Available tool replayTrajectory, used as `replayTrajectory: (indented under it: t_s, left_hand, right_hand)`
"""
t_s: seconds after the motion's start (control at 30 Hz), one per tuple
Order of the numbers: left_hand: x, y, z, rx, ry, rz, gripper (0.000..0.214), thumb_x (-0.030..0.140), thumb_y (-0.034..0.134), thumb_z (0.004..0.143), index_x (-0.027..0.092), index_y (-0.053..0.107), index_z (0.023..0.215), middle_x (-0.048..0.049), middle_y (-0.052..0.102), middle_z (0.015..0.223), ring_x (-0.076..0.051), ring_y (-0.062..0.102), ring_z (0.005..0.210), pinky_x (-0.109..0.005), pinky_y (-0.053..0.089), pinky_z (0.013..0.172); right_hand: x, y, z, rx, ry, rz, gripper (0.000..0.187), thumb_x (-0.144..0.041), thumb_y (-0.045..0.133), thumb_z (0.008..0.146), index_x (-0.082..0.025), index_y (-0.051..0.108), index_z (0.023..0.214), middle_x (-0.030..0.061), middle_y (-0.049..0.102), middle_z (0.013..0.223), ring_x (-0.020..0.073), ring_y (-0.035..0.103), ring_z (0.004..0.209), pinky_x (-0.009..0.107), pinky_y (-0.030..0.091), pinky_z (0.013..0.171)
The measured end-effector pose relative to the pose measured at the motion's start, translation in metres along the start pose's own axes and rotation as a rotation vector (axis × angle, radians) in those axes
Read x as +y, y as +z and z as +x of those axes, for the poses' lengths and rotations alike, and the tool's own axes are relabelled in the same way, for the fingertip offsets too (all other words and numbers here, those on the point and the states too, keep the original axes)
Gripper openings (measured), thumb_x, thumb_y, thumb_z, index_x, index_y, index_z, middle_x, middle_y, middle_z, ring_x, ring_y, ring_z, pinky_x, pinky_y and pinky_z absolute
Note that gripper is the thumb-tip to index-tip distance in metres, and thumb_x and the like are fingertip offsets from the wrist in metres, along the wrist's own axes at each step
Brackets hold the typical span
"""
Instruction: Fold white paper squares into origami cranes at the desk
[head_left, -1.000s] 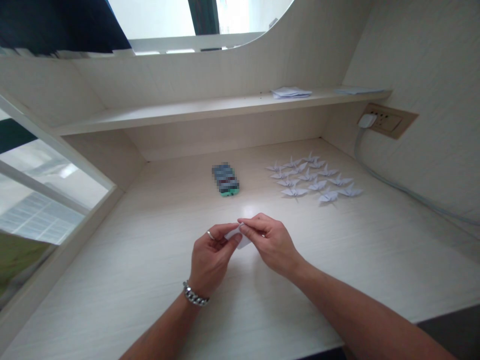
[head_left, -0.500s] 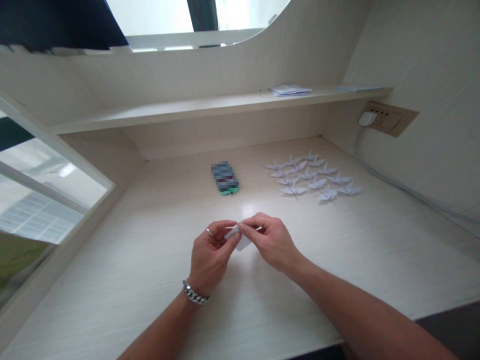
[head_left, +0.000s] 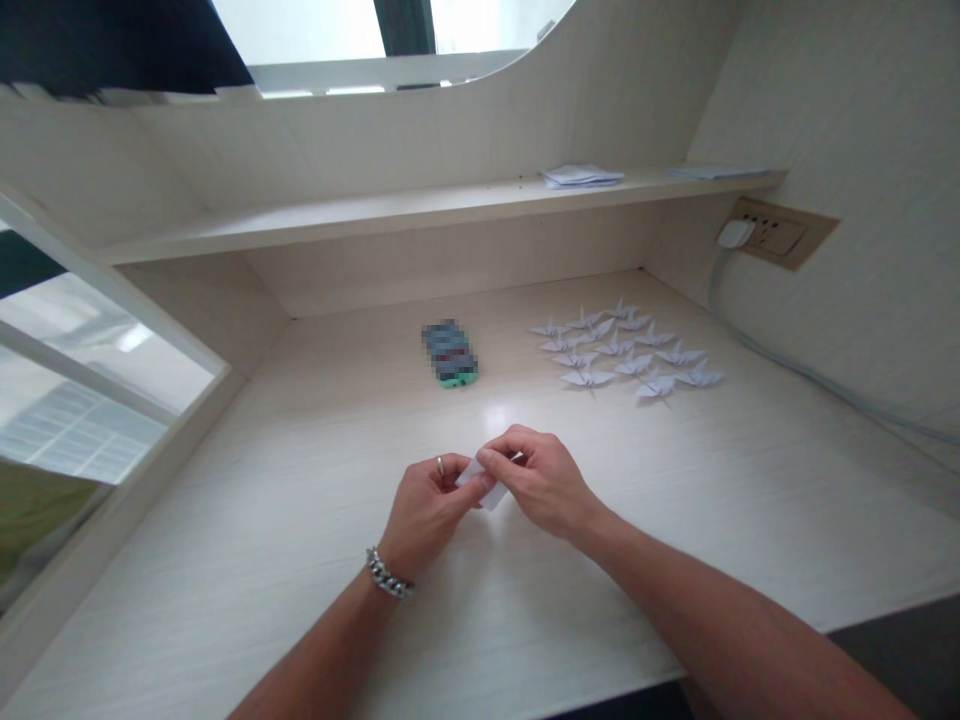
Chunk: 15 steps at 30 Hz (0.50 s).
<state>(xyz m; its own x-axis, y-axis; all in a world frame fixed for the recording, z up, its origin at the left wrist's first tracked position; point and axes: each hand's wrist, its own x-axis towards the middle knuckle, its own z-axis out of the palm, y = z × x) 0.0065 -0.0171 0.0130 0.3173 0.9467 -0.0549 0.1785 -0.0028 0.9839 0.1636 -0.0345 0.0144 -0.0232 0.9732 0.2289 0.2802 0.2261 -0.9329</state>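
A small piece of folded white paper (head_left: 495, 495) is held above the desk, pinched from both sides. My left hand (head_left: 431, 505), with a ring and a chain bracelet, grips its left and lower part between thumb and fingers. My right hand (head_left: 541, 480) pinches its upper edge with thumb and forefinger. Fingers cover much of the paper, so its exact fold cannot be made out. Beyond my right hand, several white paper cranes (head_left: 615, 346) stand grouped in rows on the desk.
A phone-like object with a green edge (head_left: 459, 380), its face blurred, lies on the desk (head_left: 300, 470). Folded white papers (head_left: 582, 177) rest on the shelf (head_left: 360, 222). At right, a white plug (head_left: 736, 234) sits in the wall socket (head_left: 784, 234), its cable (head_left: 795, 365) trailing along the desk's side.
My left hand has shifted slightly down, its fingers moving lower on the paper, and the paper has tilted. My right hand stays almost where it was, still pinching.
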Motion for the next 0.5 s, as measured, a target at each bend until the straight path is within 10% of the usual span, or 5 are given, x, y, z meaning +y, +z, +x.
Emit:
replayTrajectory:
  t_s: [0.5]
  left_hand:
    - [-0.009, -0.003, 0.005, 0.168, -0.174, -0.392, 0.026, 0.034, 0.082, 0.063, 0.012, 0.071, 0.073, -0.004, 0.069, 0.072, -0.012, 0.059, 0.065, -0.022, 0.049, 0.061]
  right_hand:
    - [0.009, 0.009, 0.002, -0.199, 0.175, 0.225, 0.023, -0.031, 0.062, 0.081, -0.014, 0.06, 0.065, -0.0027, 0.054, 0.061, 0.0098, 0.046, 0.058, 0.024, 0.034, 0.055]
